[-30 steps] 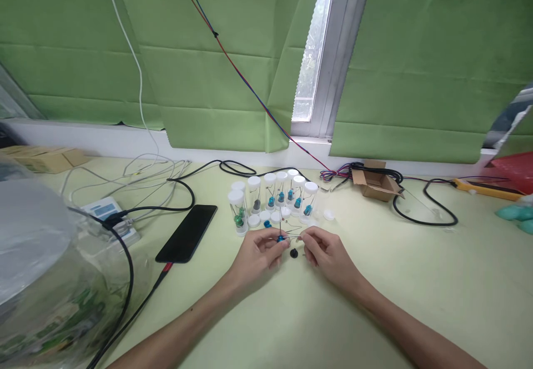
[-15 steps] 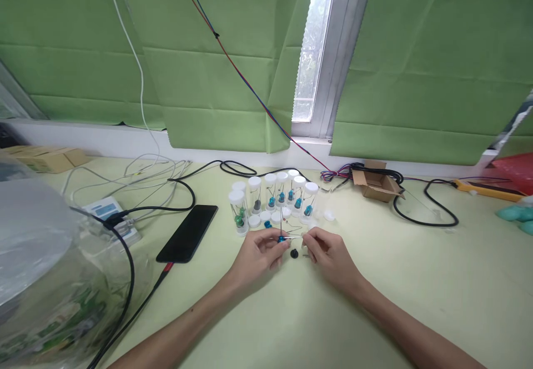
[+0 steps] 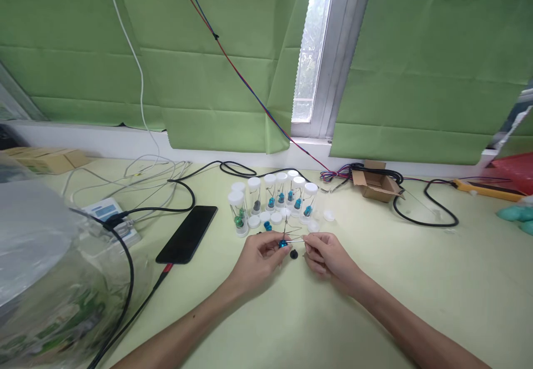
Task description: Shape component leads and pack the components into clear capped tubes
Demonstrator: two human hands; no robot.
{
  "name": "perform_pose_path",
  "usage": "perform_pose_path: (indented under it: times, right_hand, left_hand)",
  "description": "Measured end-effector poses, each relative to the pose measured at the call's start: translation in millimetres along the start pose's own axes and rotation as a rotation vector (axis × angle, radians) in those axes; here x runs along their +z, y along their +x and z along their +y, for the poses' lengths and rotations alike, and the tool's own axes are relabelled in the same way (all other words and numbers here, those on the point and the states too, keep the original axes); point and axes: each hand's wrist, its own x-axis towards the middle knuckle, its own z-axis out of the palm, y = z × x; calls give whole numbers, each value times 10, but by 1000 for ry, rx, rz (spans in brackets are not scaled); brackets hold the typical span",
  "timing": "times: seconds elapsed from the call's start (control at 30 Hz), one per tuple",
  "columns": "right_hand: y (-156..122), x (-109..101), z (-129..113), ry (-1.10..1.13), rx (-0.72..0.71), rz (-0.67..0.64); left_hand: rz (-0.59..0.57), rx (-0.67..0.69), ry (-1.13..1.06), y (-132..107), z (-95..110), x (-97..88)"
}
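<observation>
Blue, shiny and small, the part (image 3: 283,244) is pinched between the thumb and forefinger of the left hand (image 3: 259,259), a thin dark shaft rising from it. Just to its right, the fingers of the right hand (image 3: 330,257) are closed on a slim silver rod (image 3: 296,241) that reaches across to the part; whether they touch, I cannot tell. Between the hands, a black piece (image 3: 293,254) lies on the pale green worktop (image 3: 437,280). Beyond the fingertips, white caps (image 3: 276,219) and capped vials (image 3: 310,192) stand towards the back edge. A phone (image 3: 187,234) and bulging clear bag (image 3: 37,280) fill the left side; a carton (image 3: 377,190) sits near the back edge, right of centre. Pale surface stretches between the forearms and rightward from the right hand.
</observation>
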Motion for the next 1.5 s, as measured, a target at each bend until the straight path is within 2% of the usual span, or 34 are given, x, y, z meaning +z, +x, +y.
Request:
perform_pose_path:
  times: [0.1, 0.2, 0.4, 0.6, 0.7, 0.83, 1.03, 1.23, 1.5]
  right_hand:
    - [1, 2, -2, 13, -2, -3]
    - [11, 18, -1, -48, -73, 16]
    - [-26, 13, 11, -340, -429, 109]
    - [-49, -42, 40, -673, -689, 164]
    - [-40, -58, 50, -753, -791, 158]
    - [-39, -67, 61, -780, -834, 162]
    - [-41, -51, 69, -715, -768, 177]
    - [-50, 6, 57, -439, -487, 166]
    - [4, 11, 47, -83, -199, 61]
  left_hand:
    - [-5, -13, -20, 5, 11, 3]
    - [-11, -57, -103, 18, 34, -1]
    - [-2, -122, -278, 46, 74, -28]
    - [-20, -154, -364, 42, 99, -35]
    - [-41, -152, -366, 27, 91, -30]
    - [-59, -143, -355, 20, 61, -24]
    - [-66, -145, -296, 27, 26, -20]
    - [-62, -83, -136, 6, 50, -25]
    - [-32, -31, -31, 7, 8, -15]
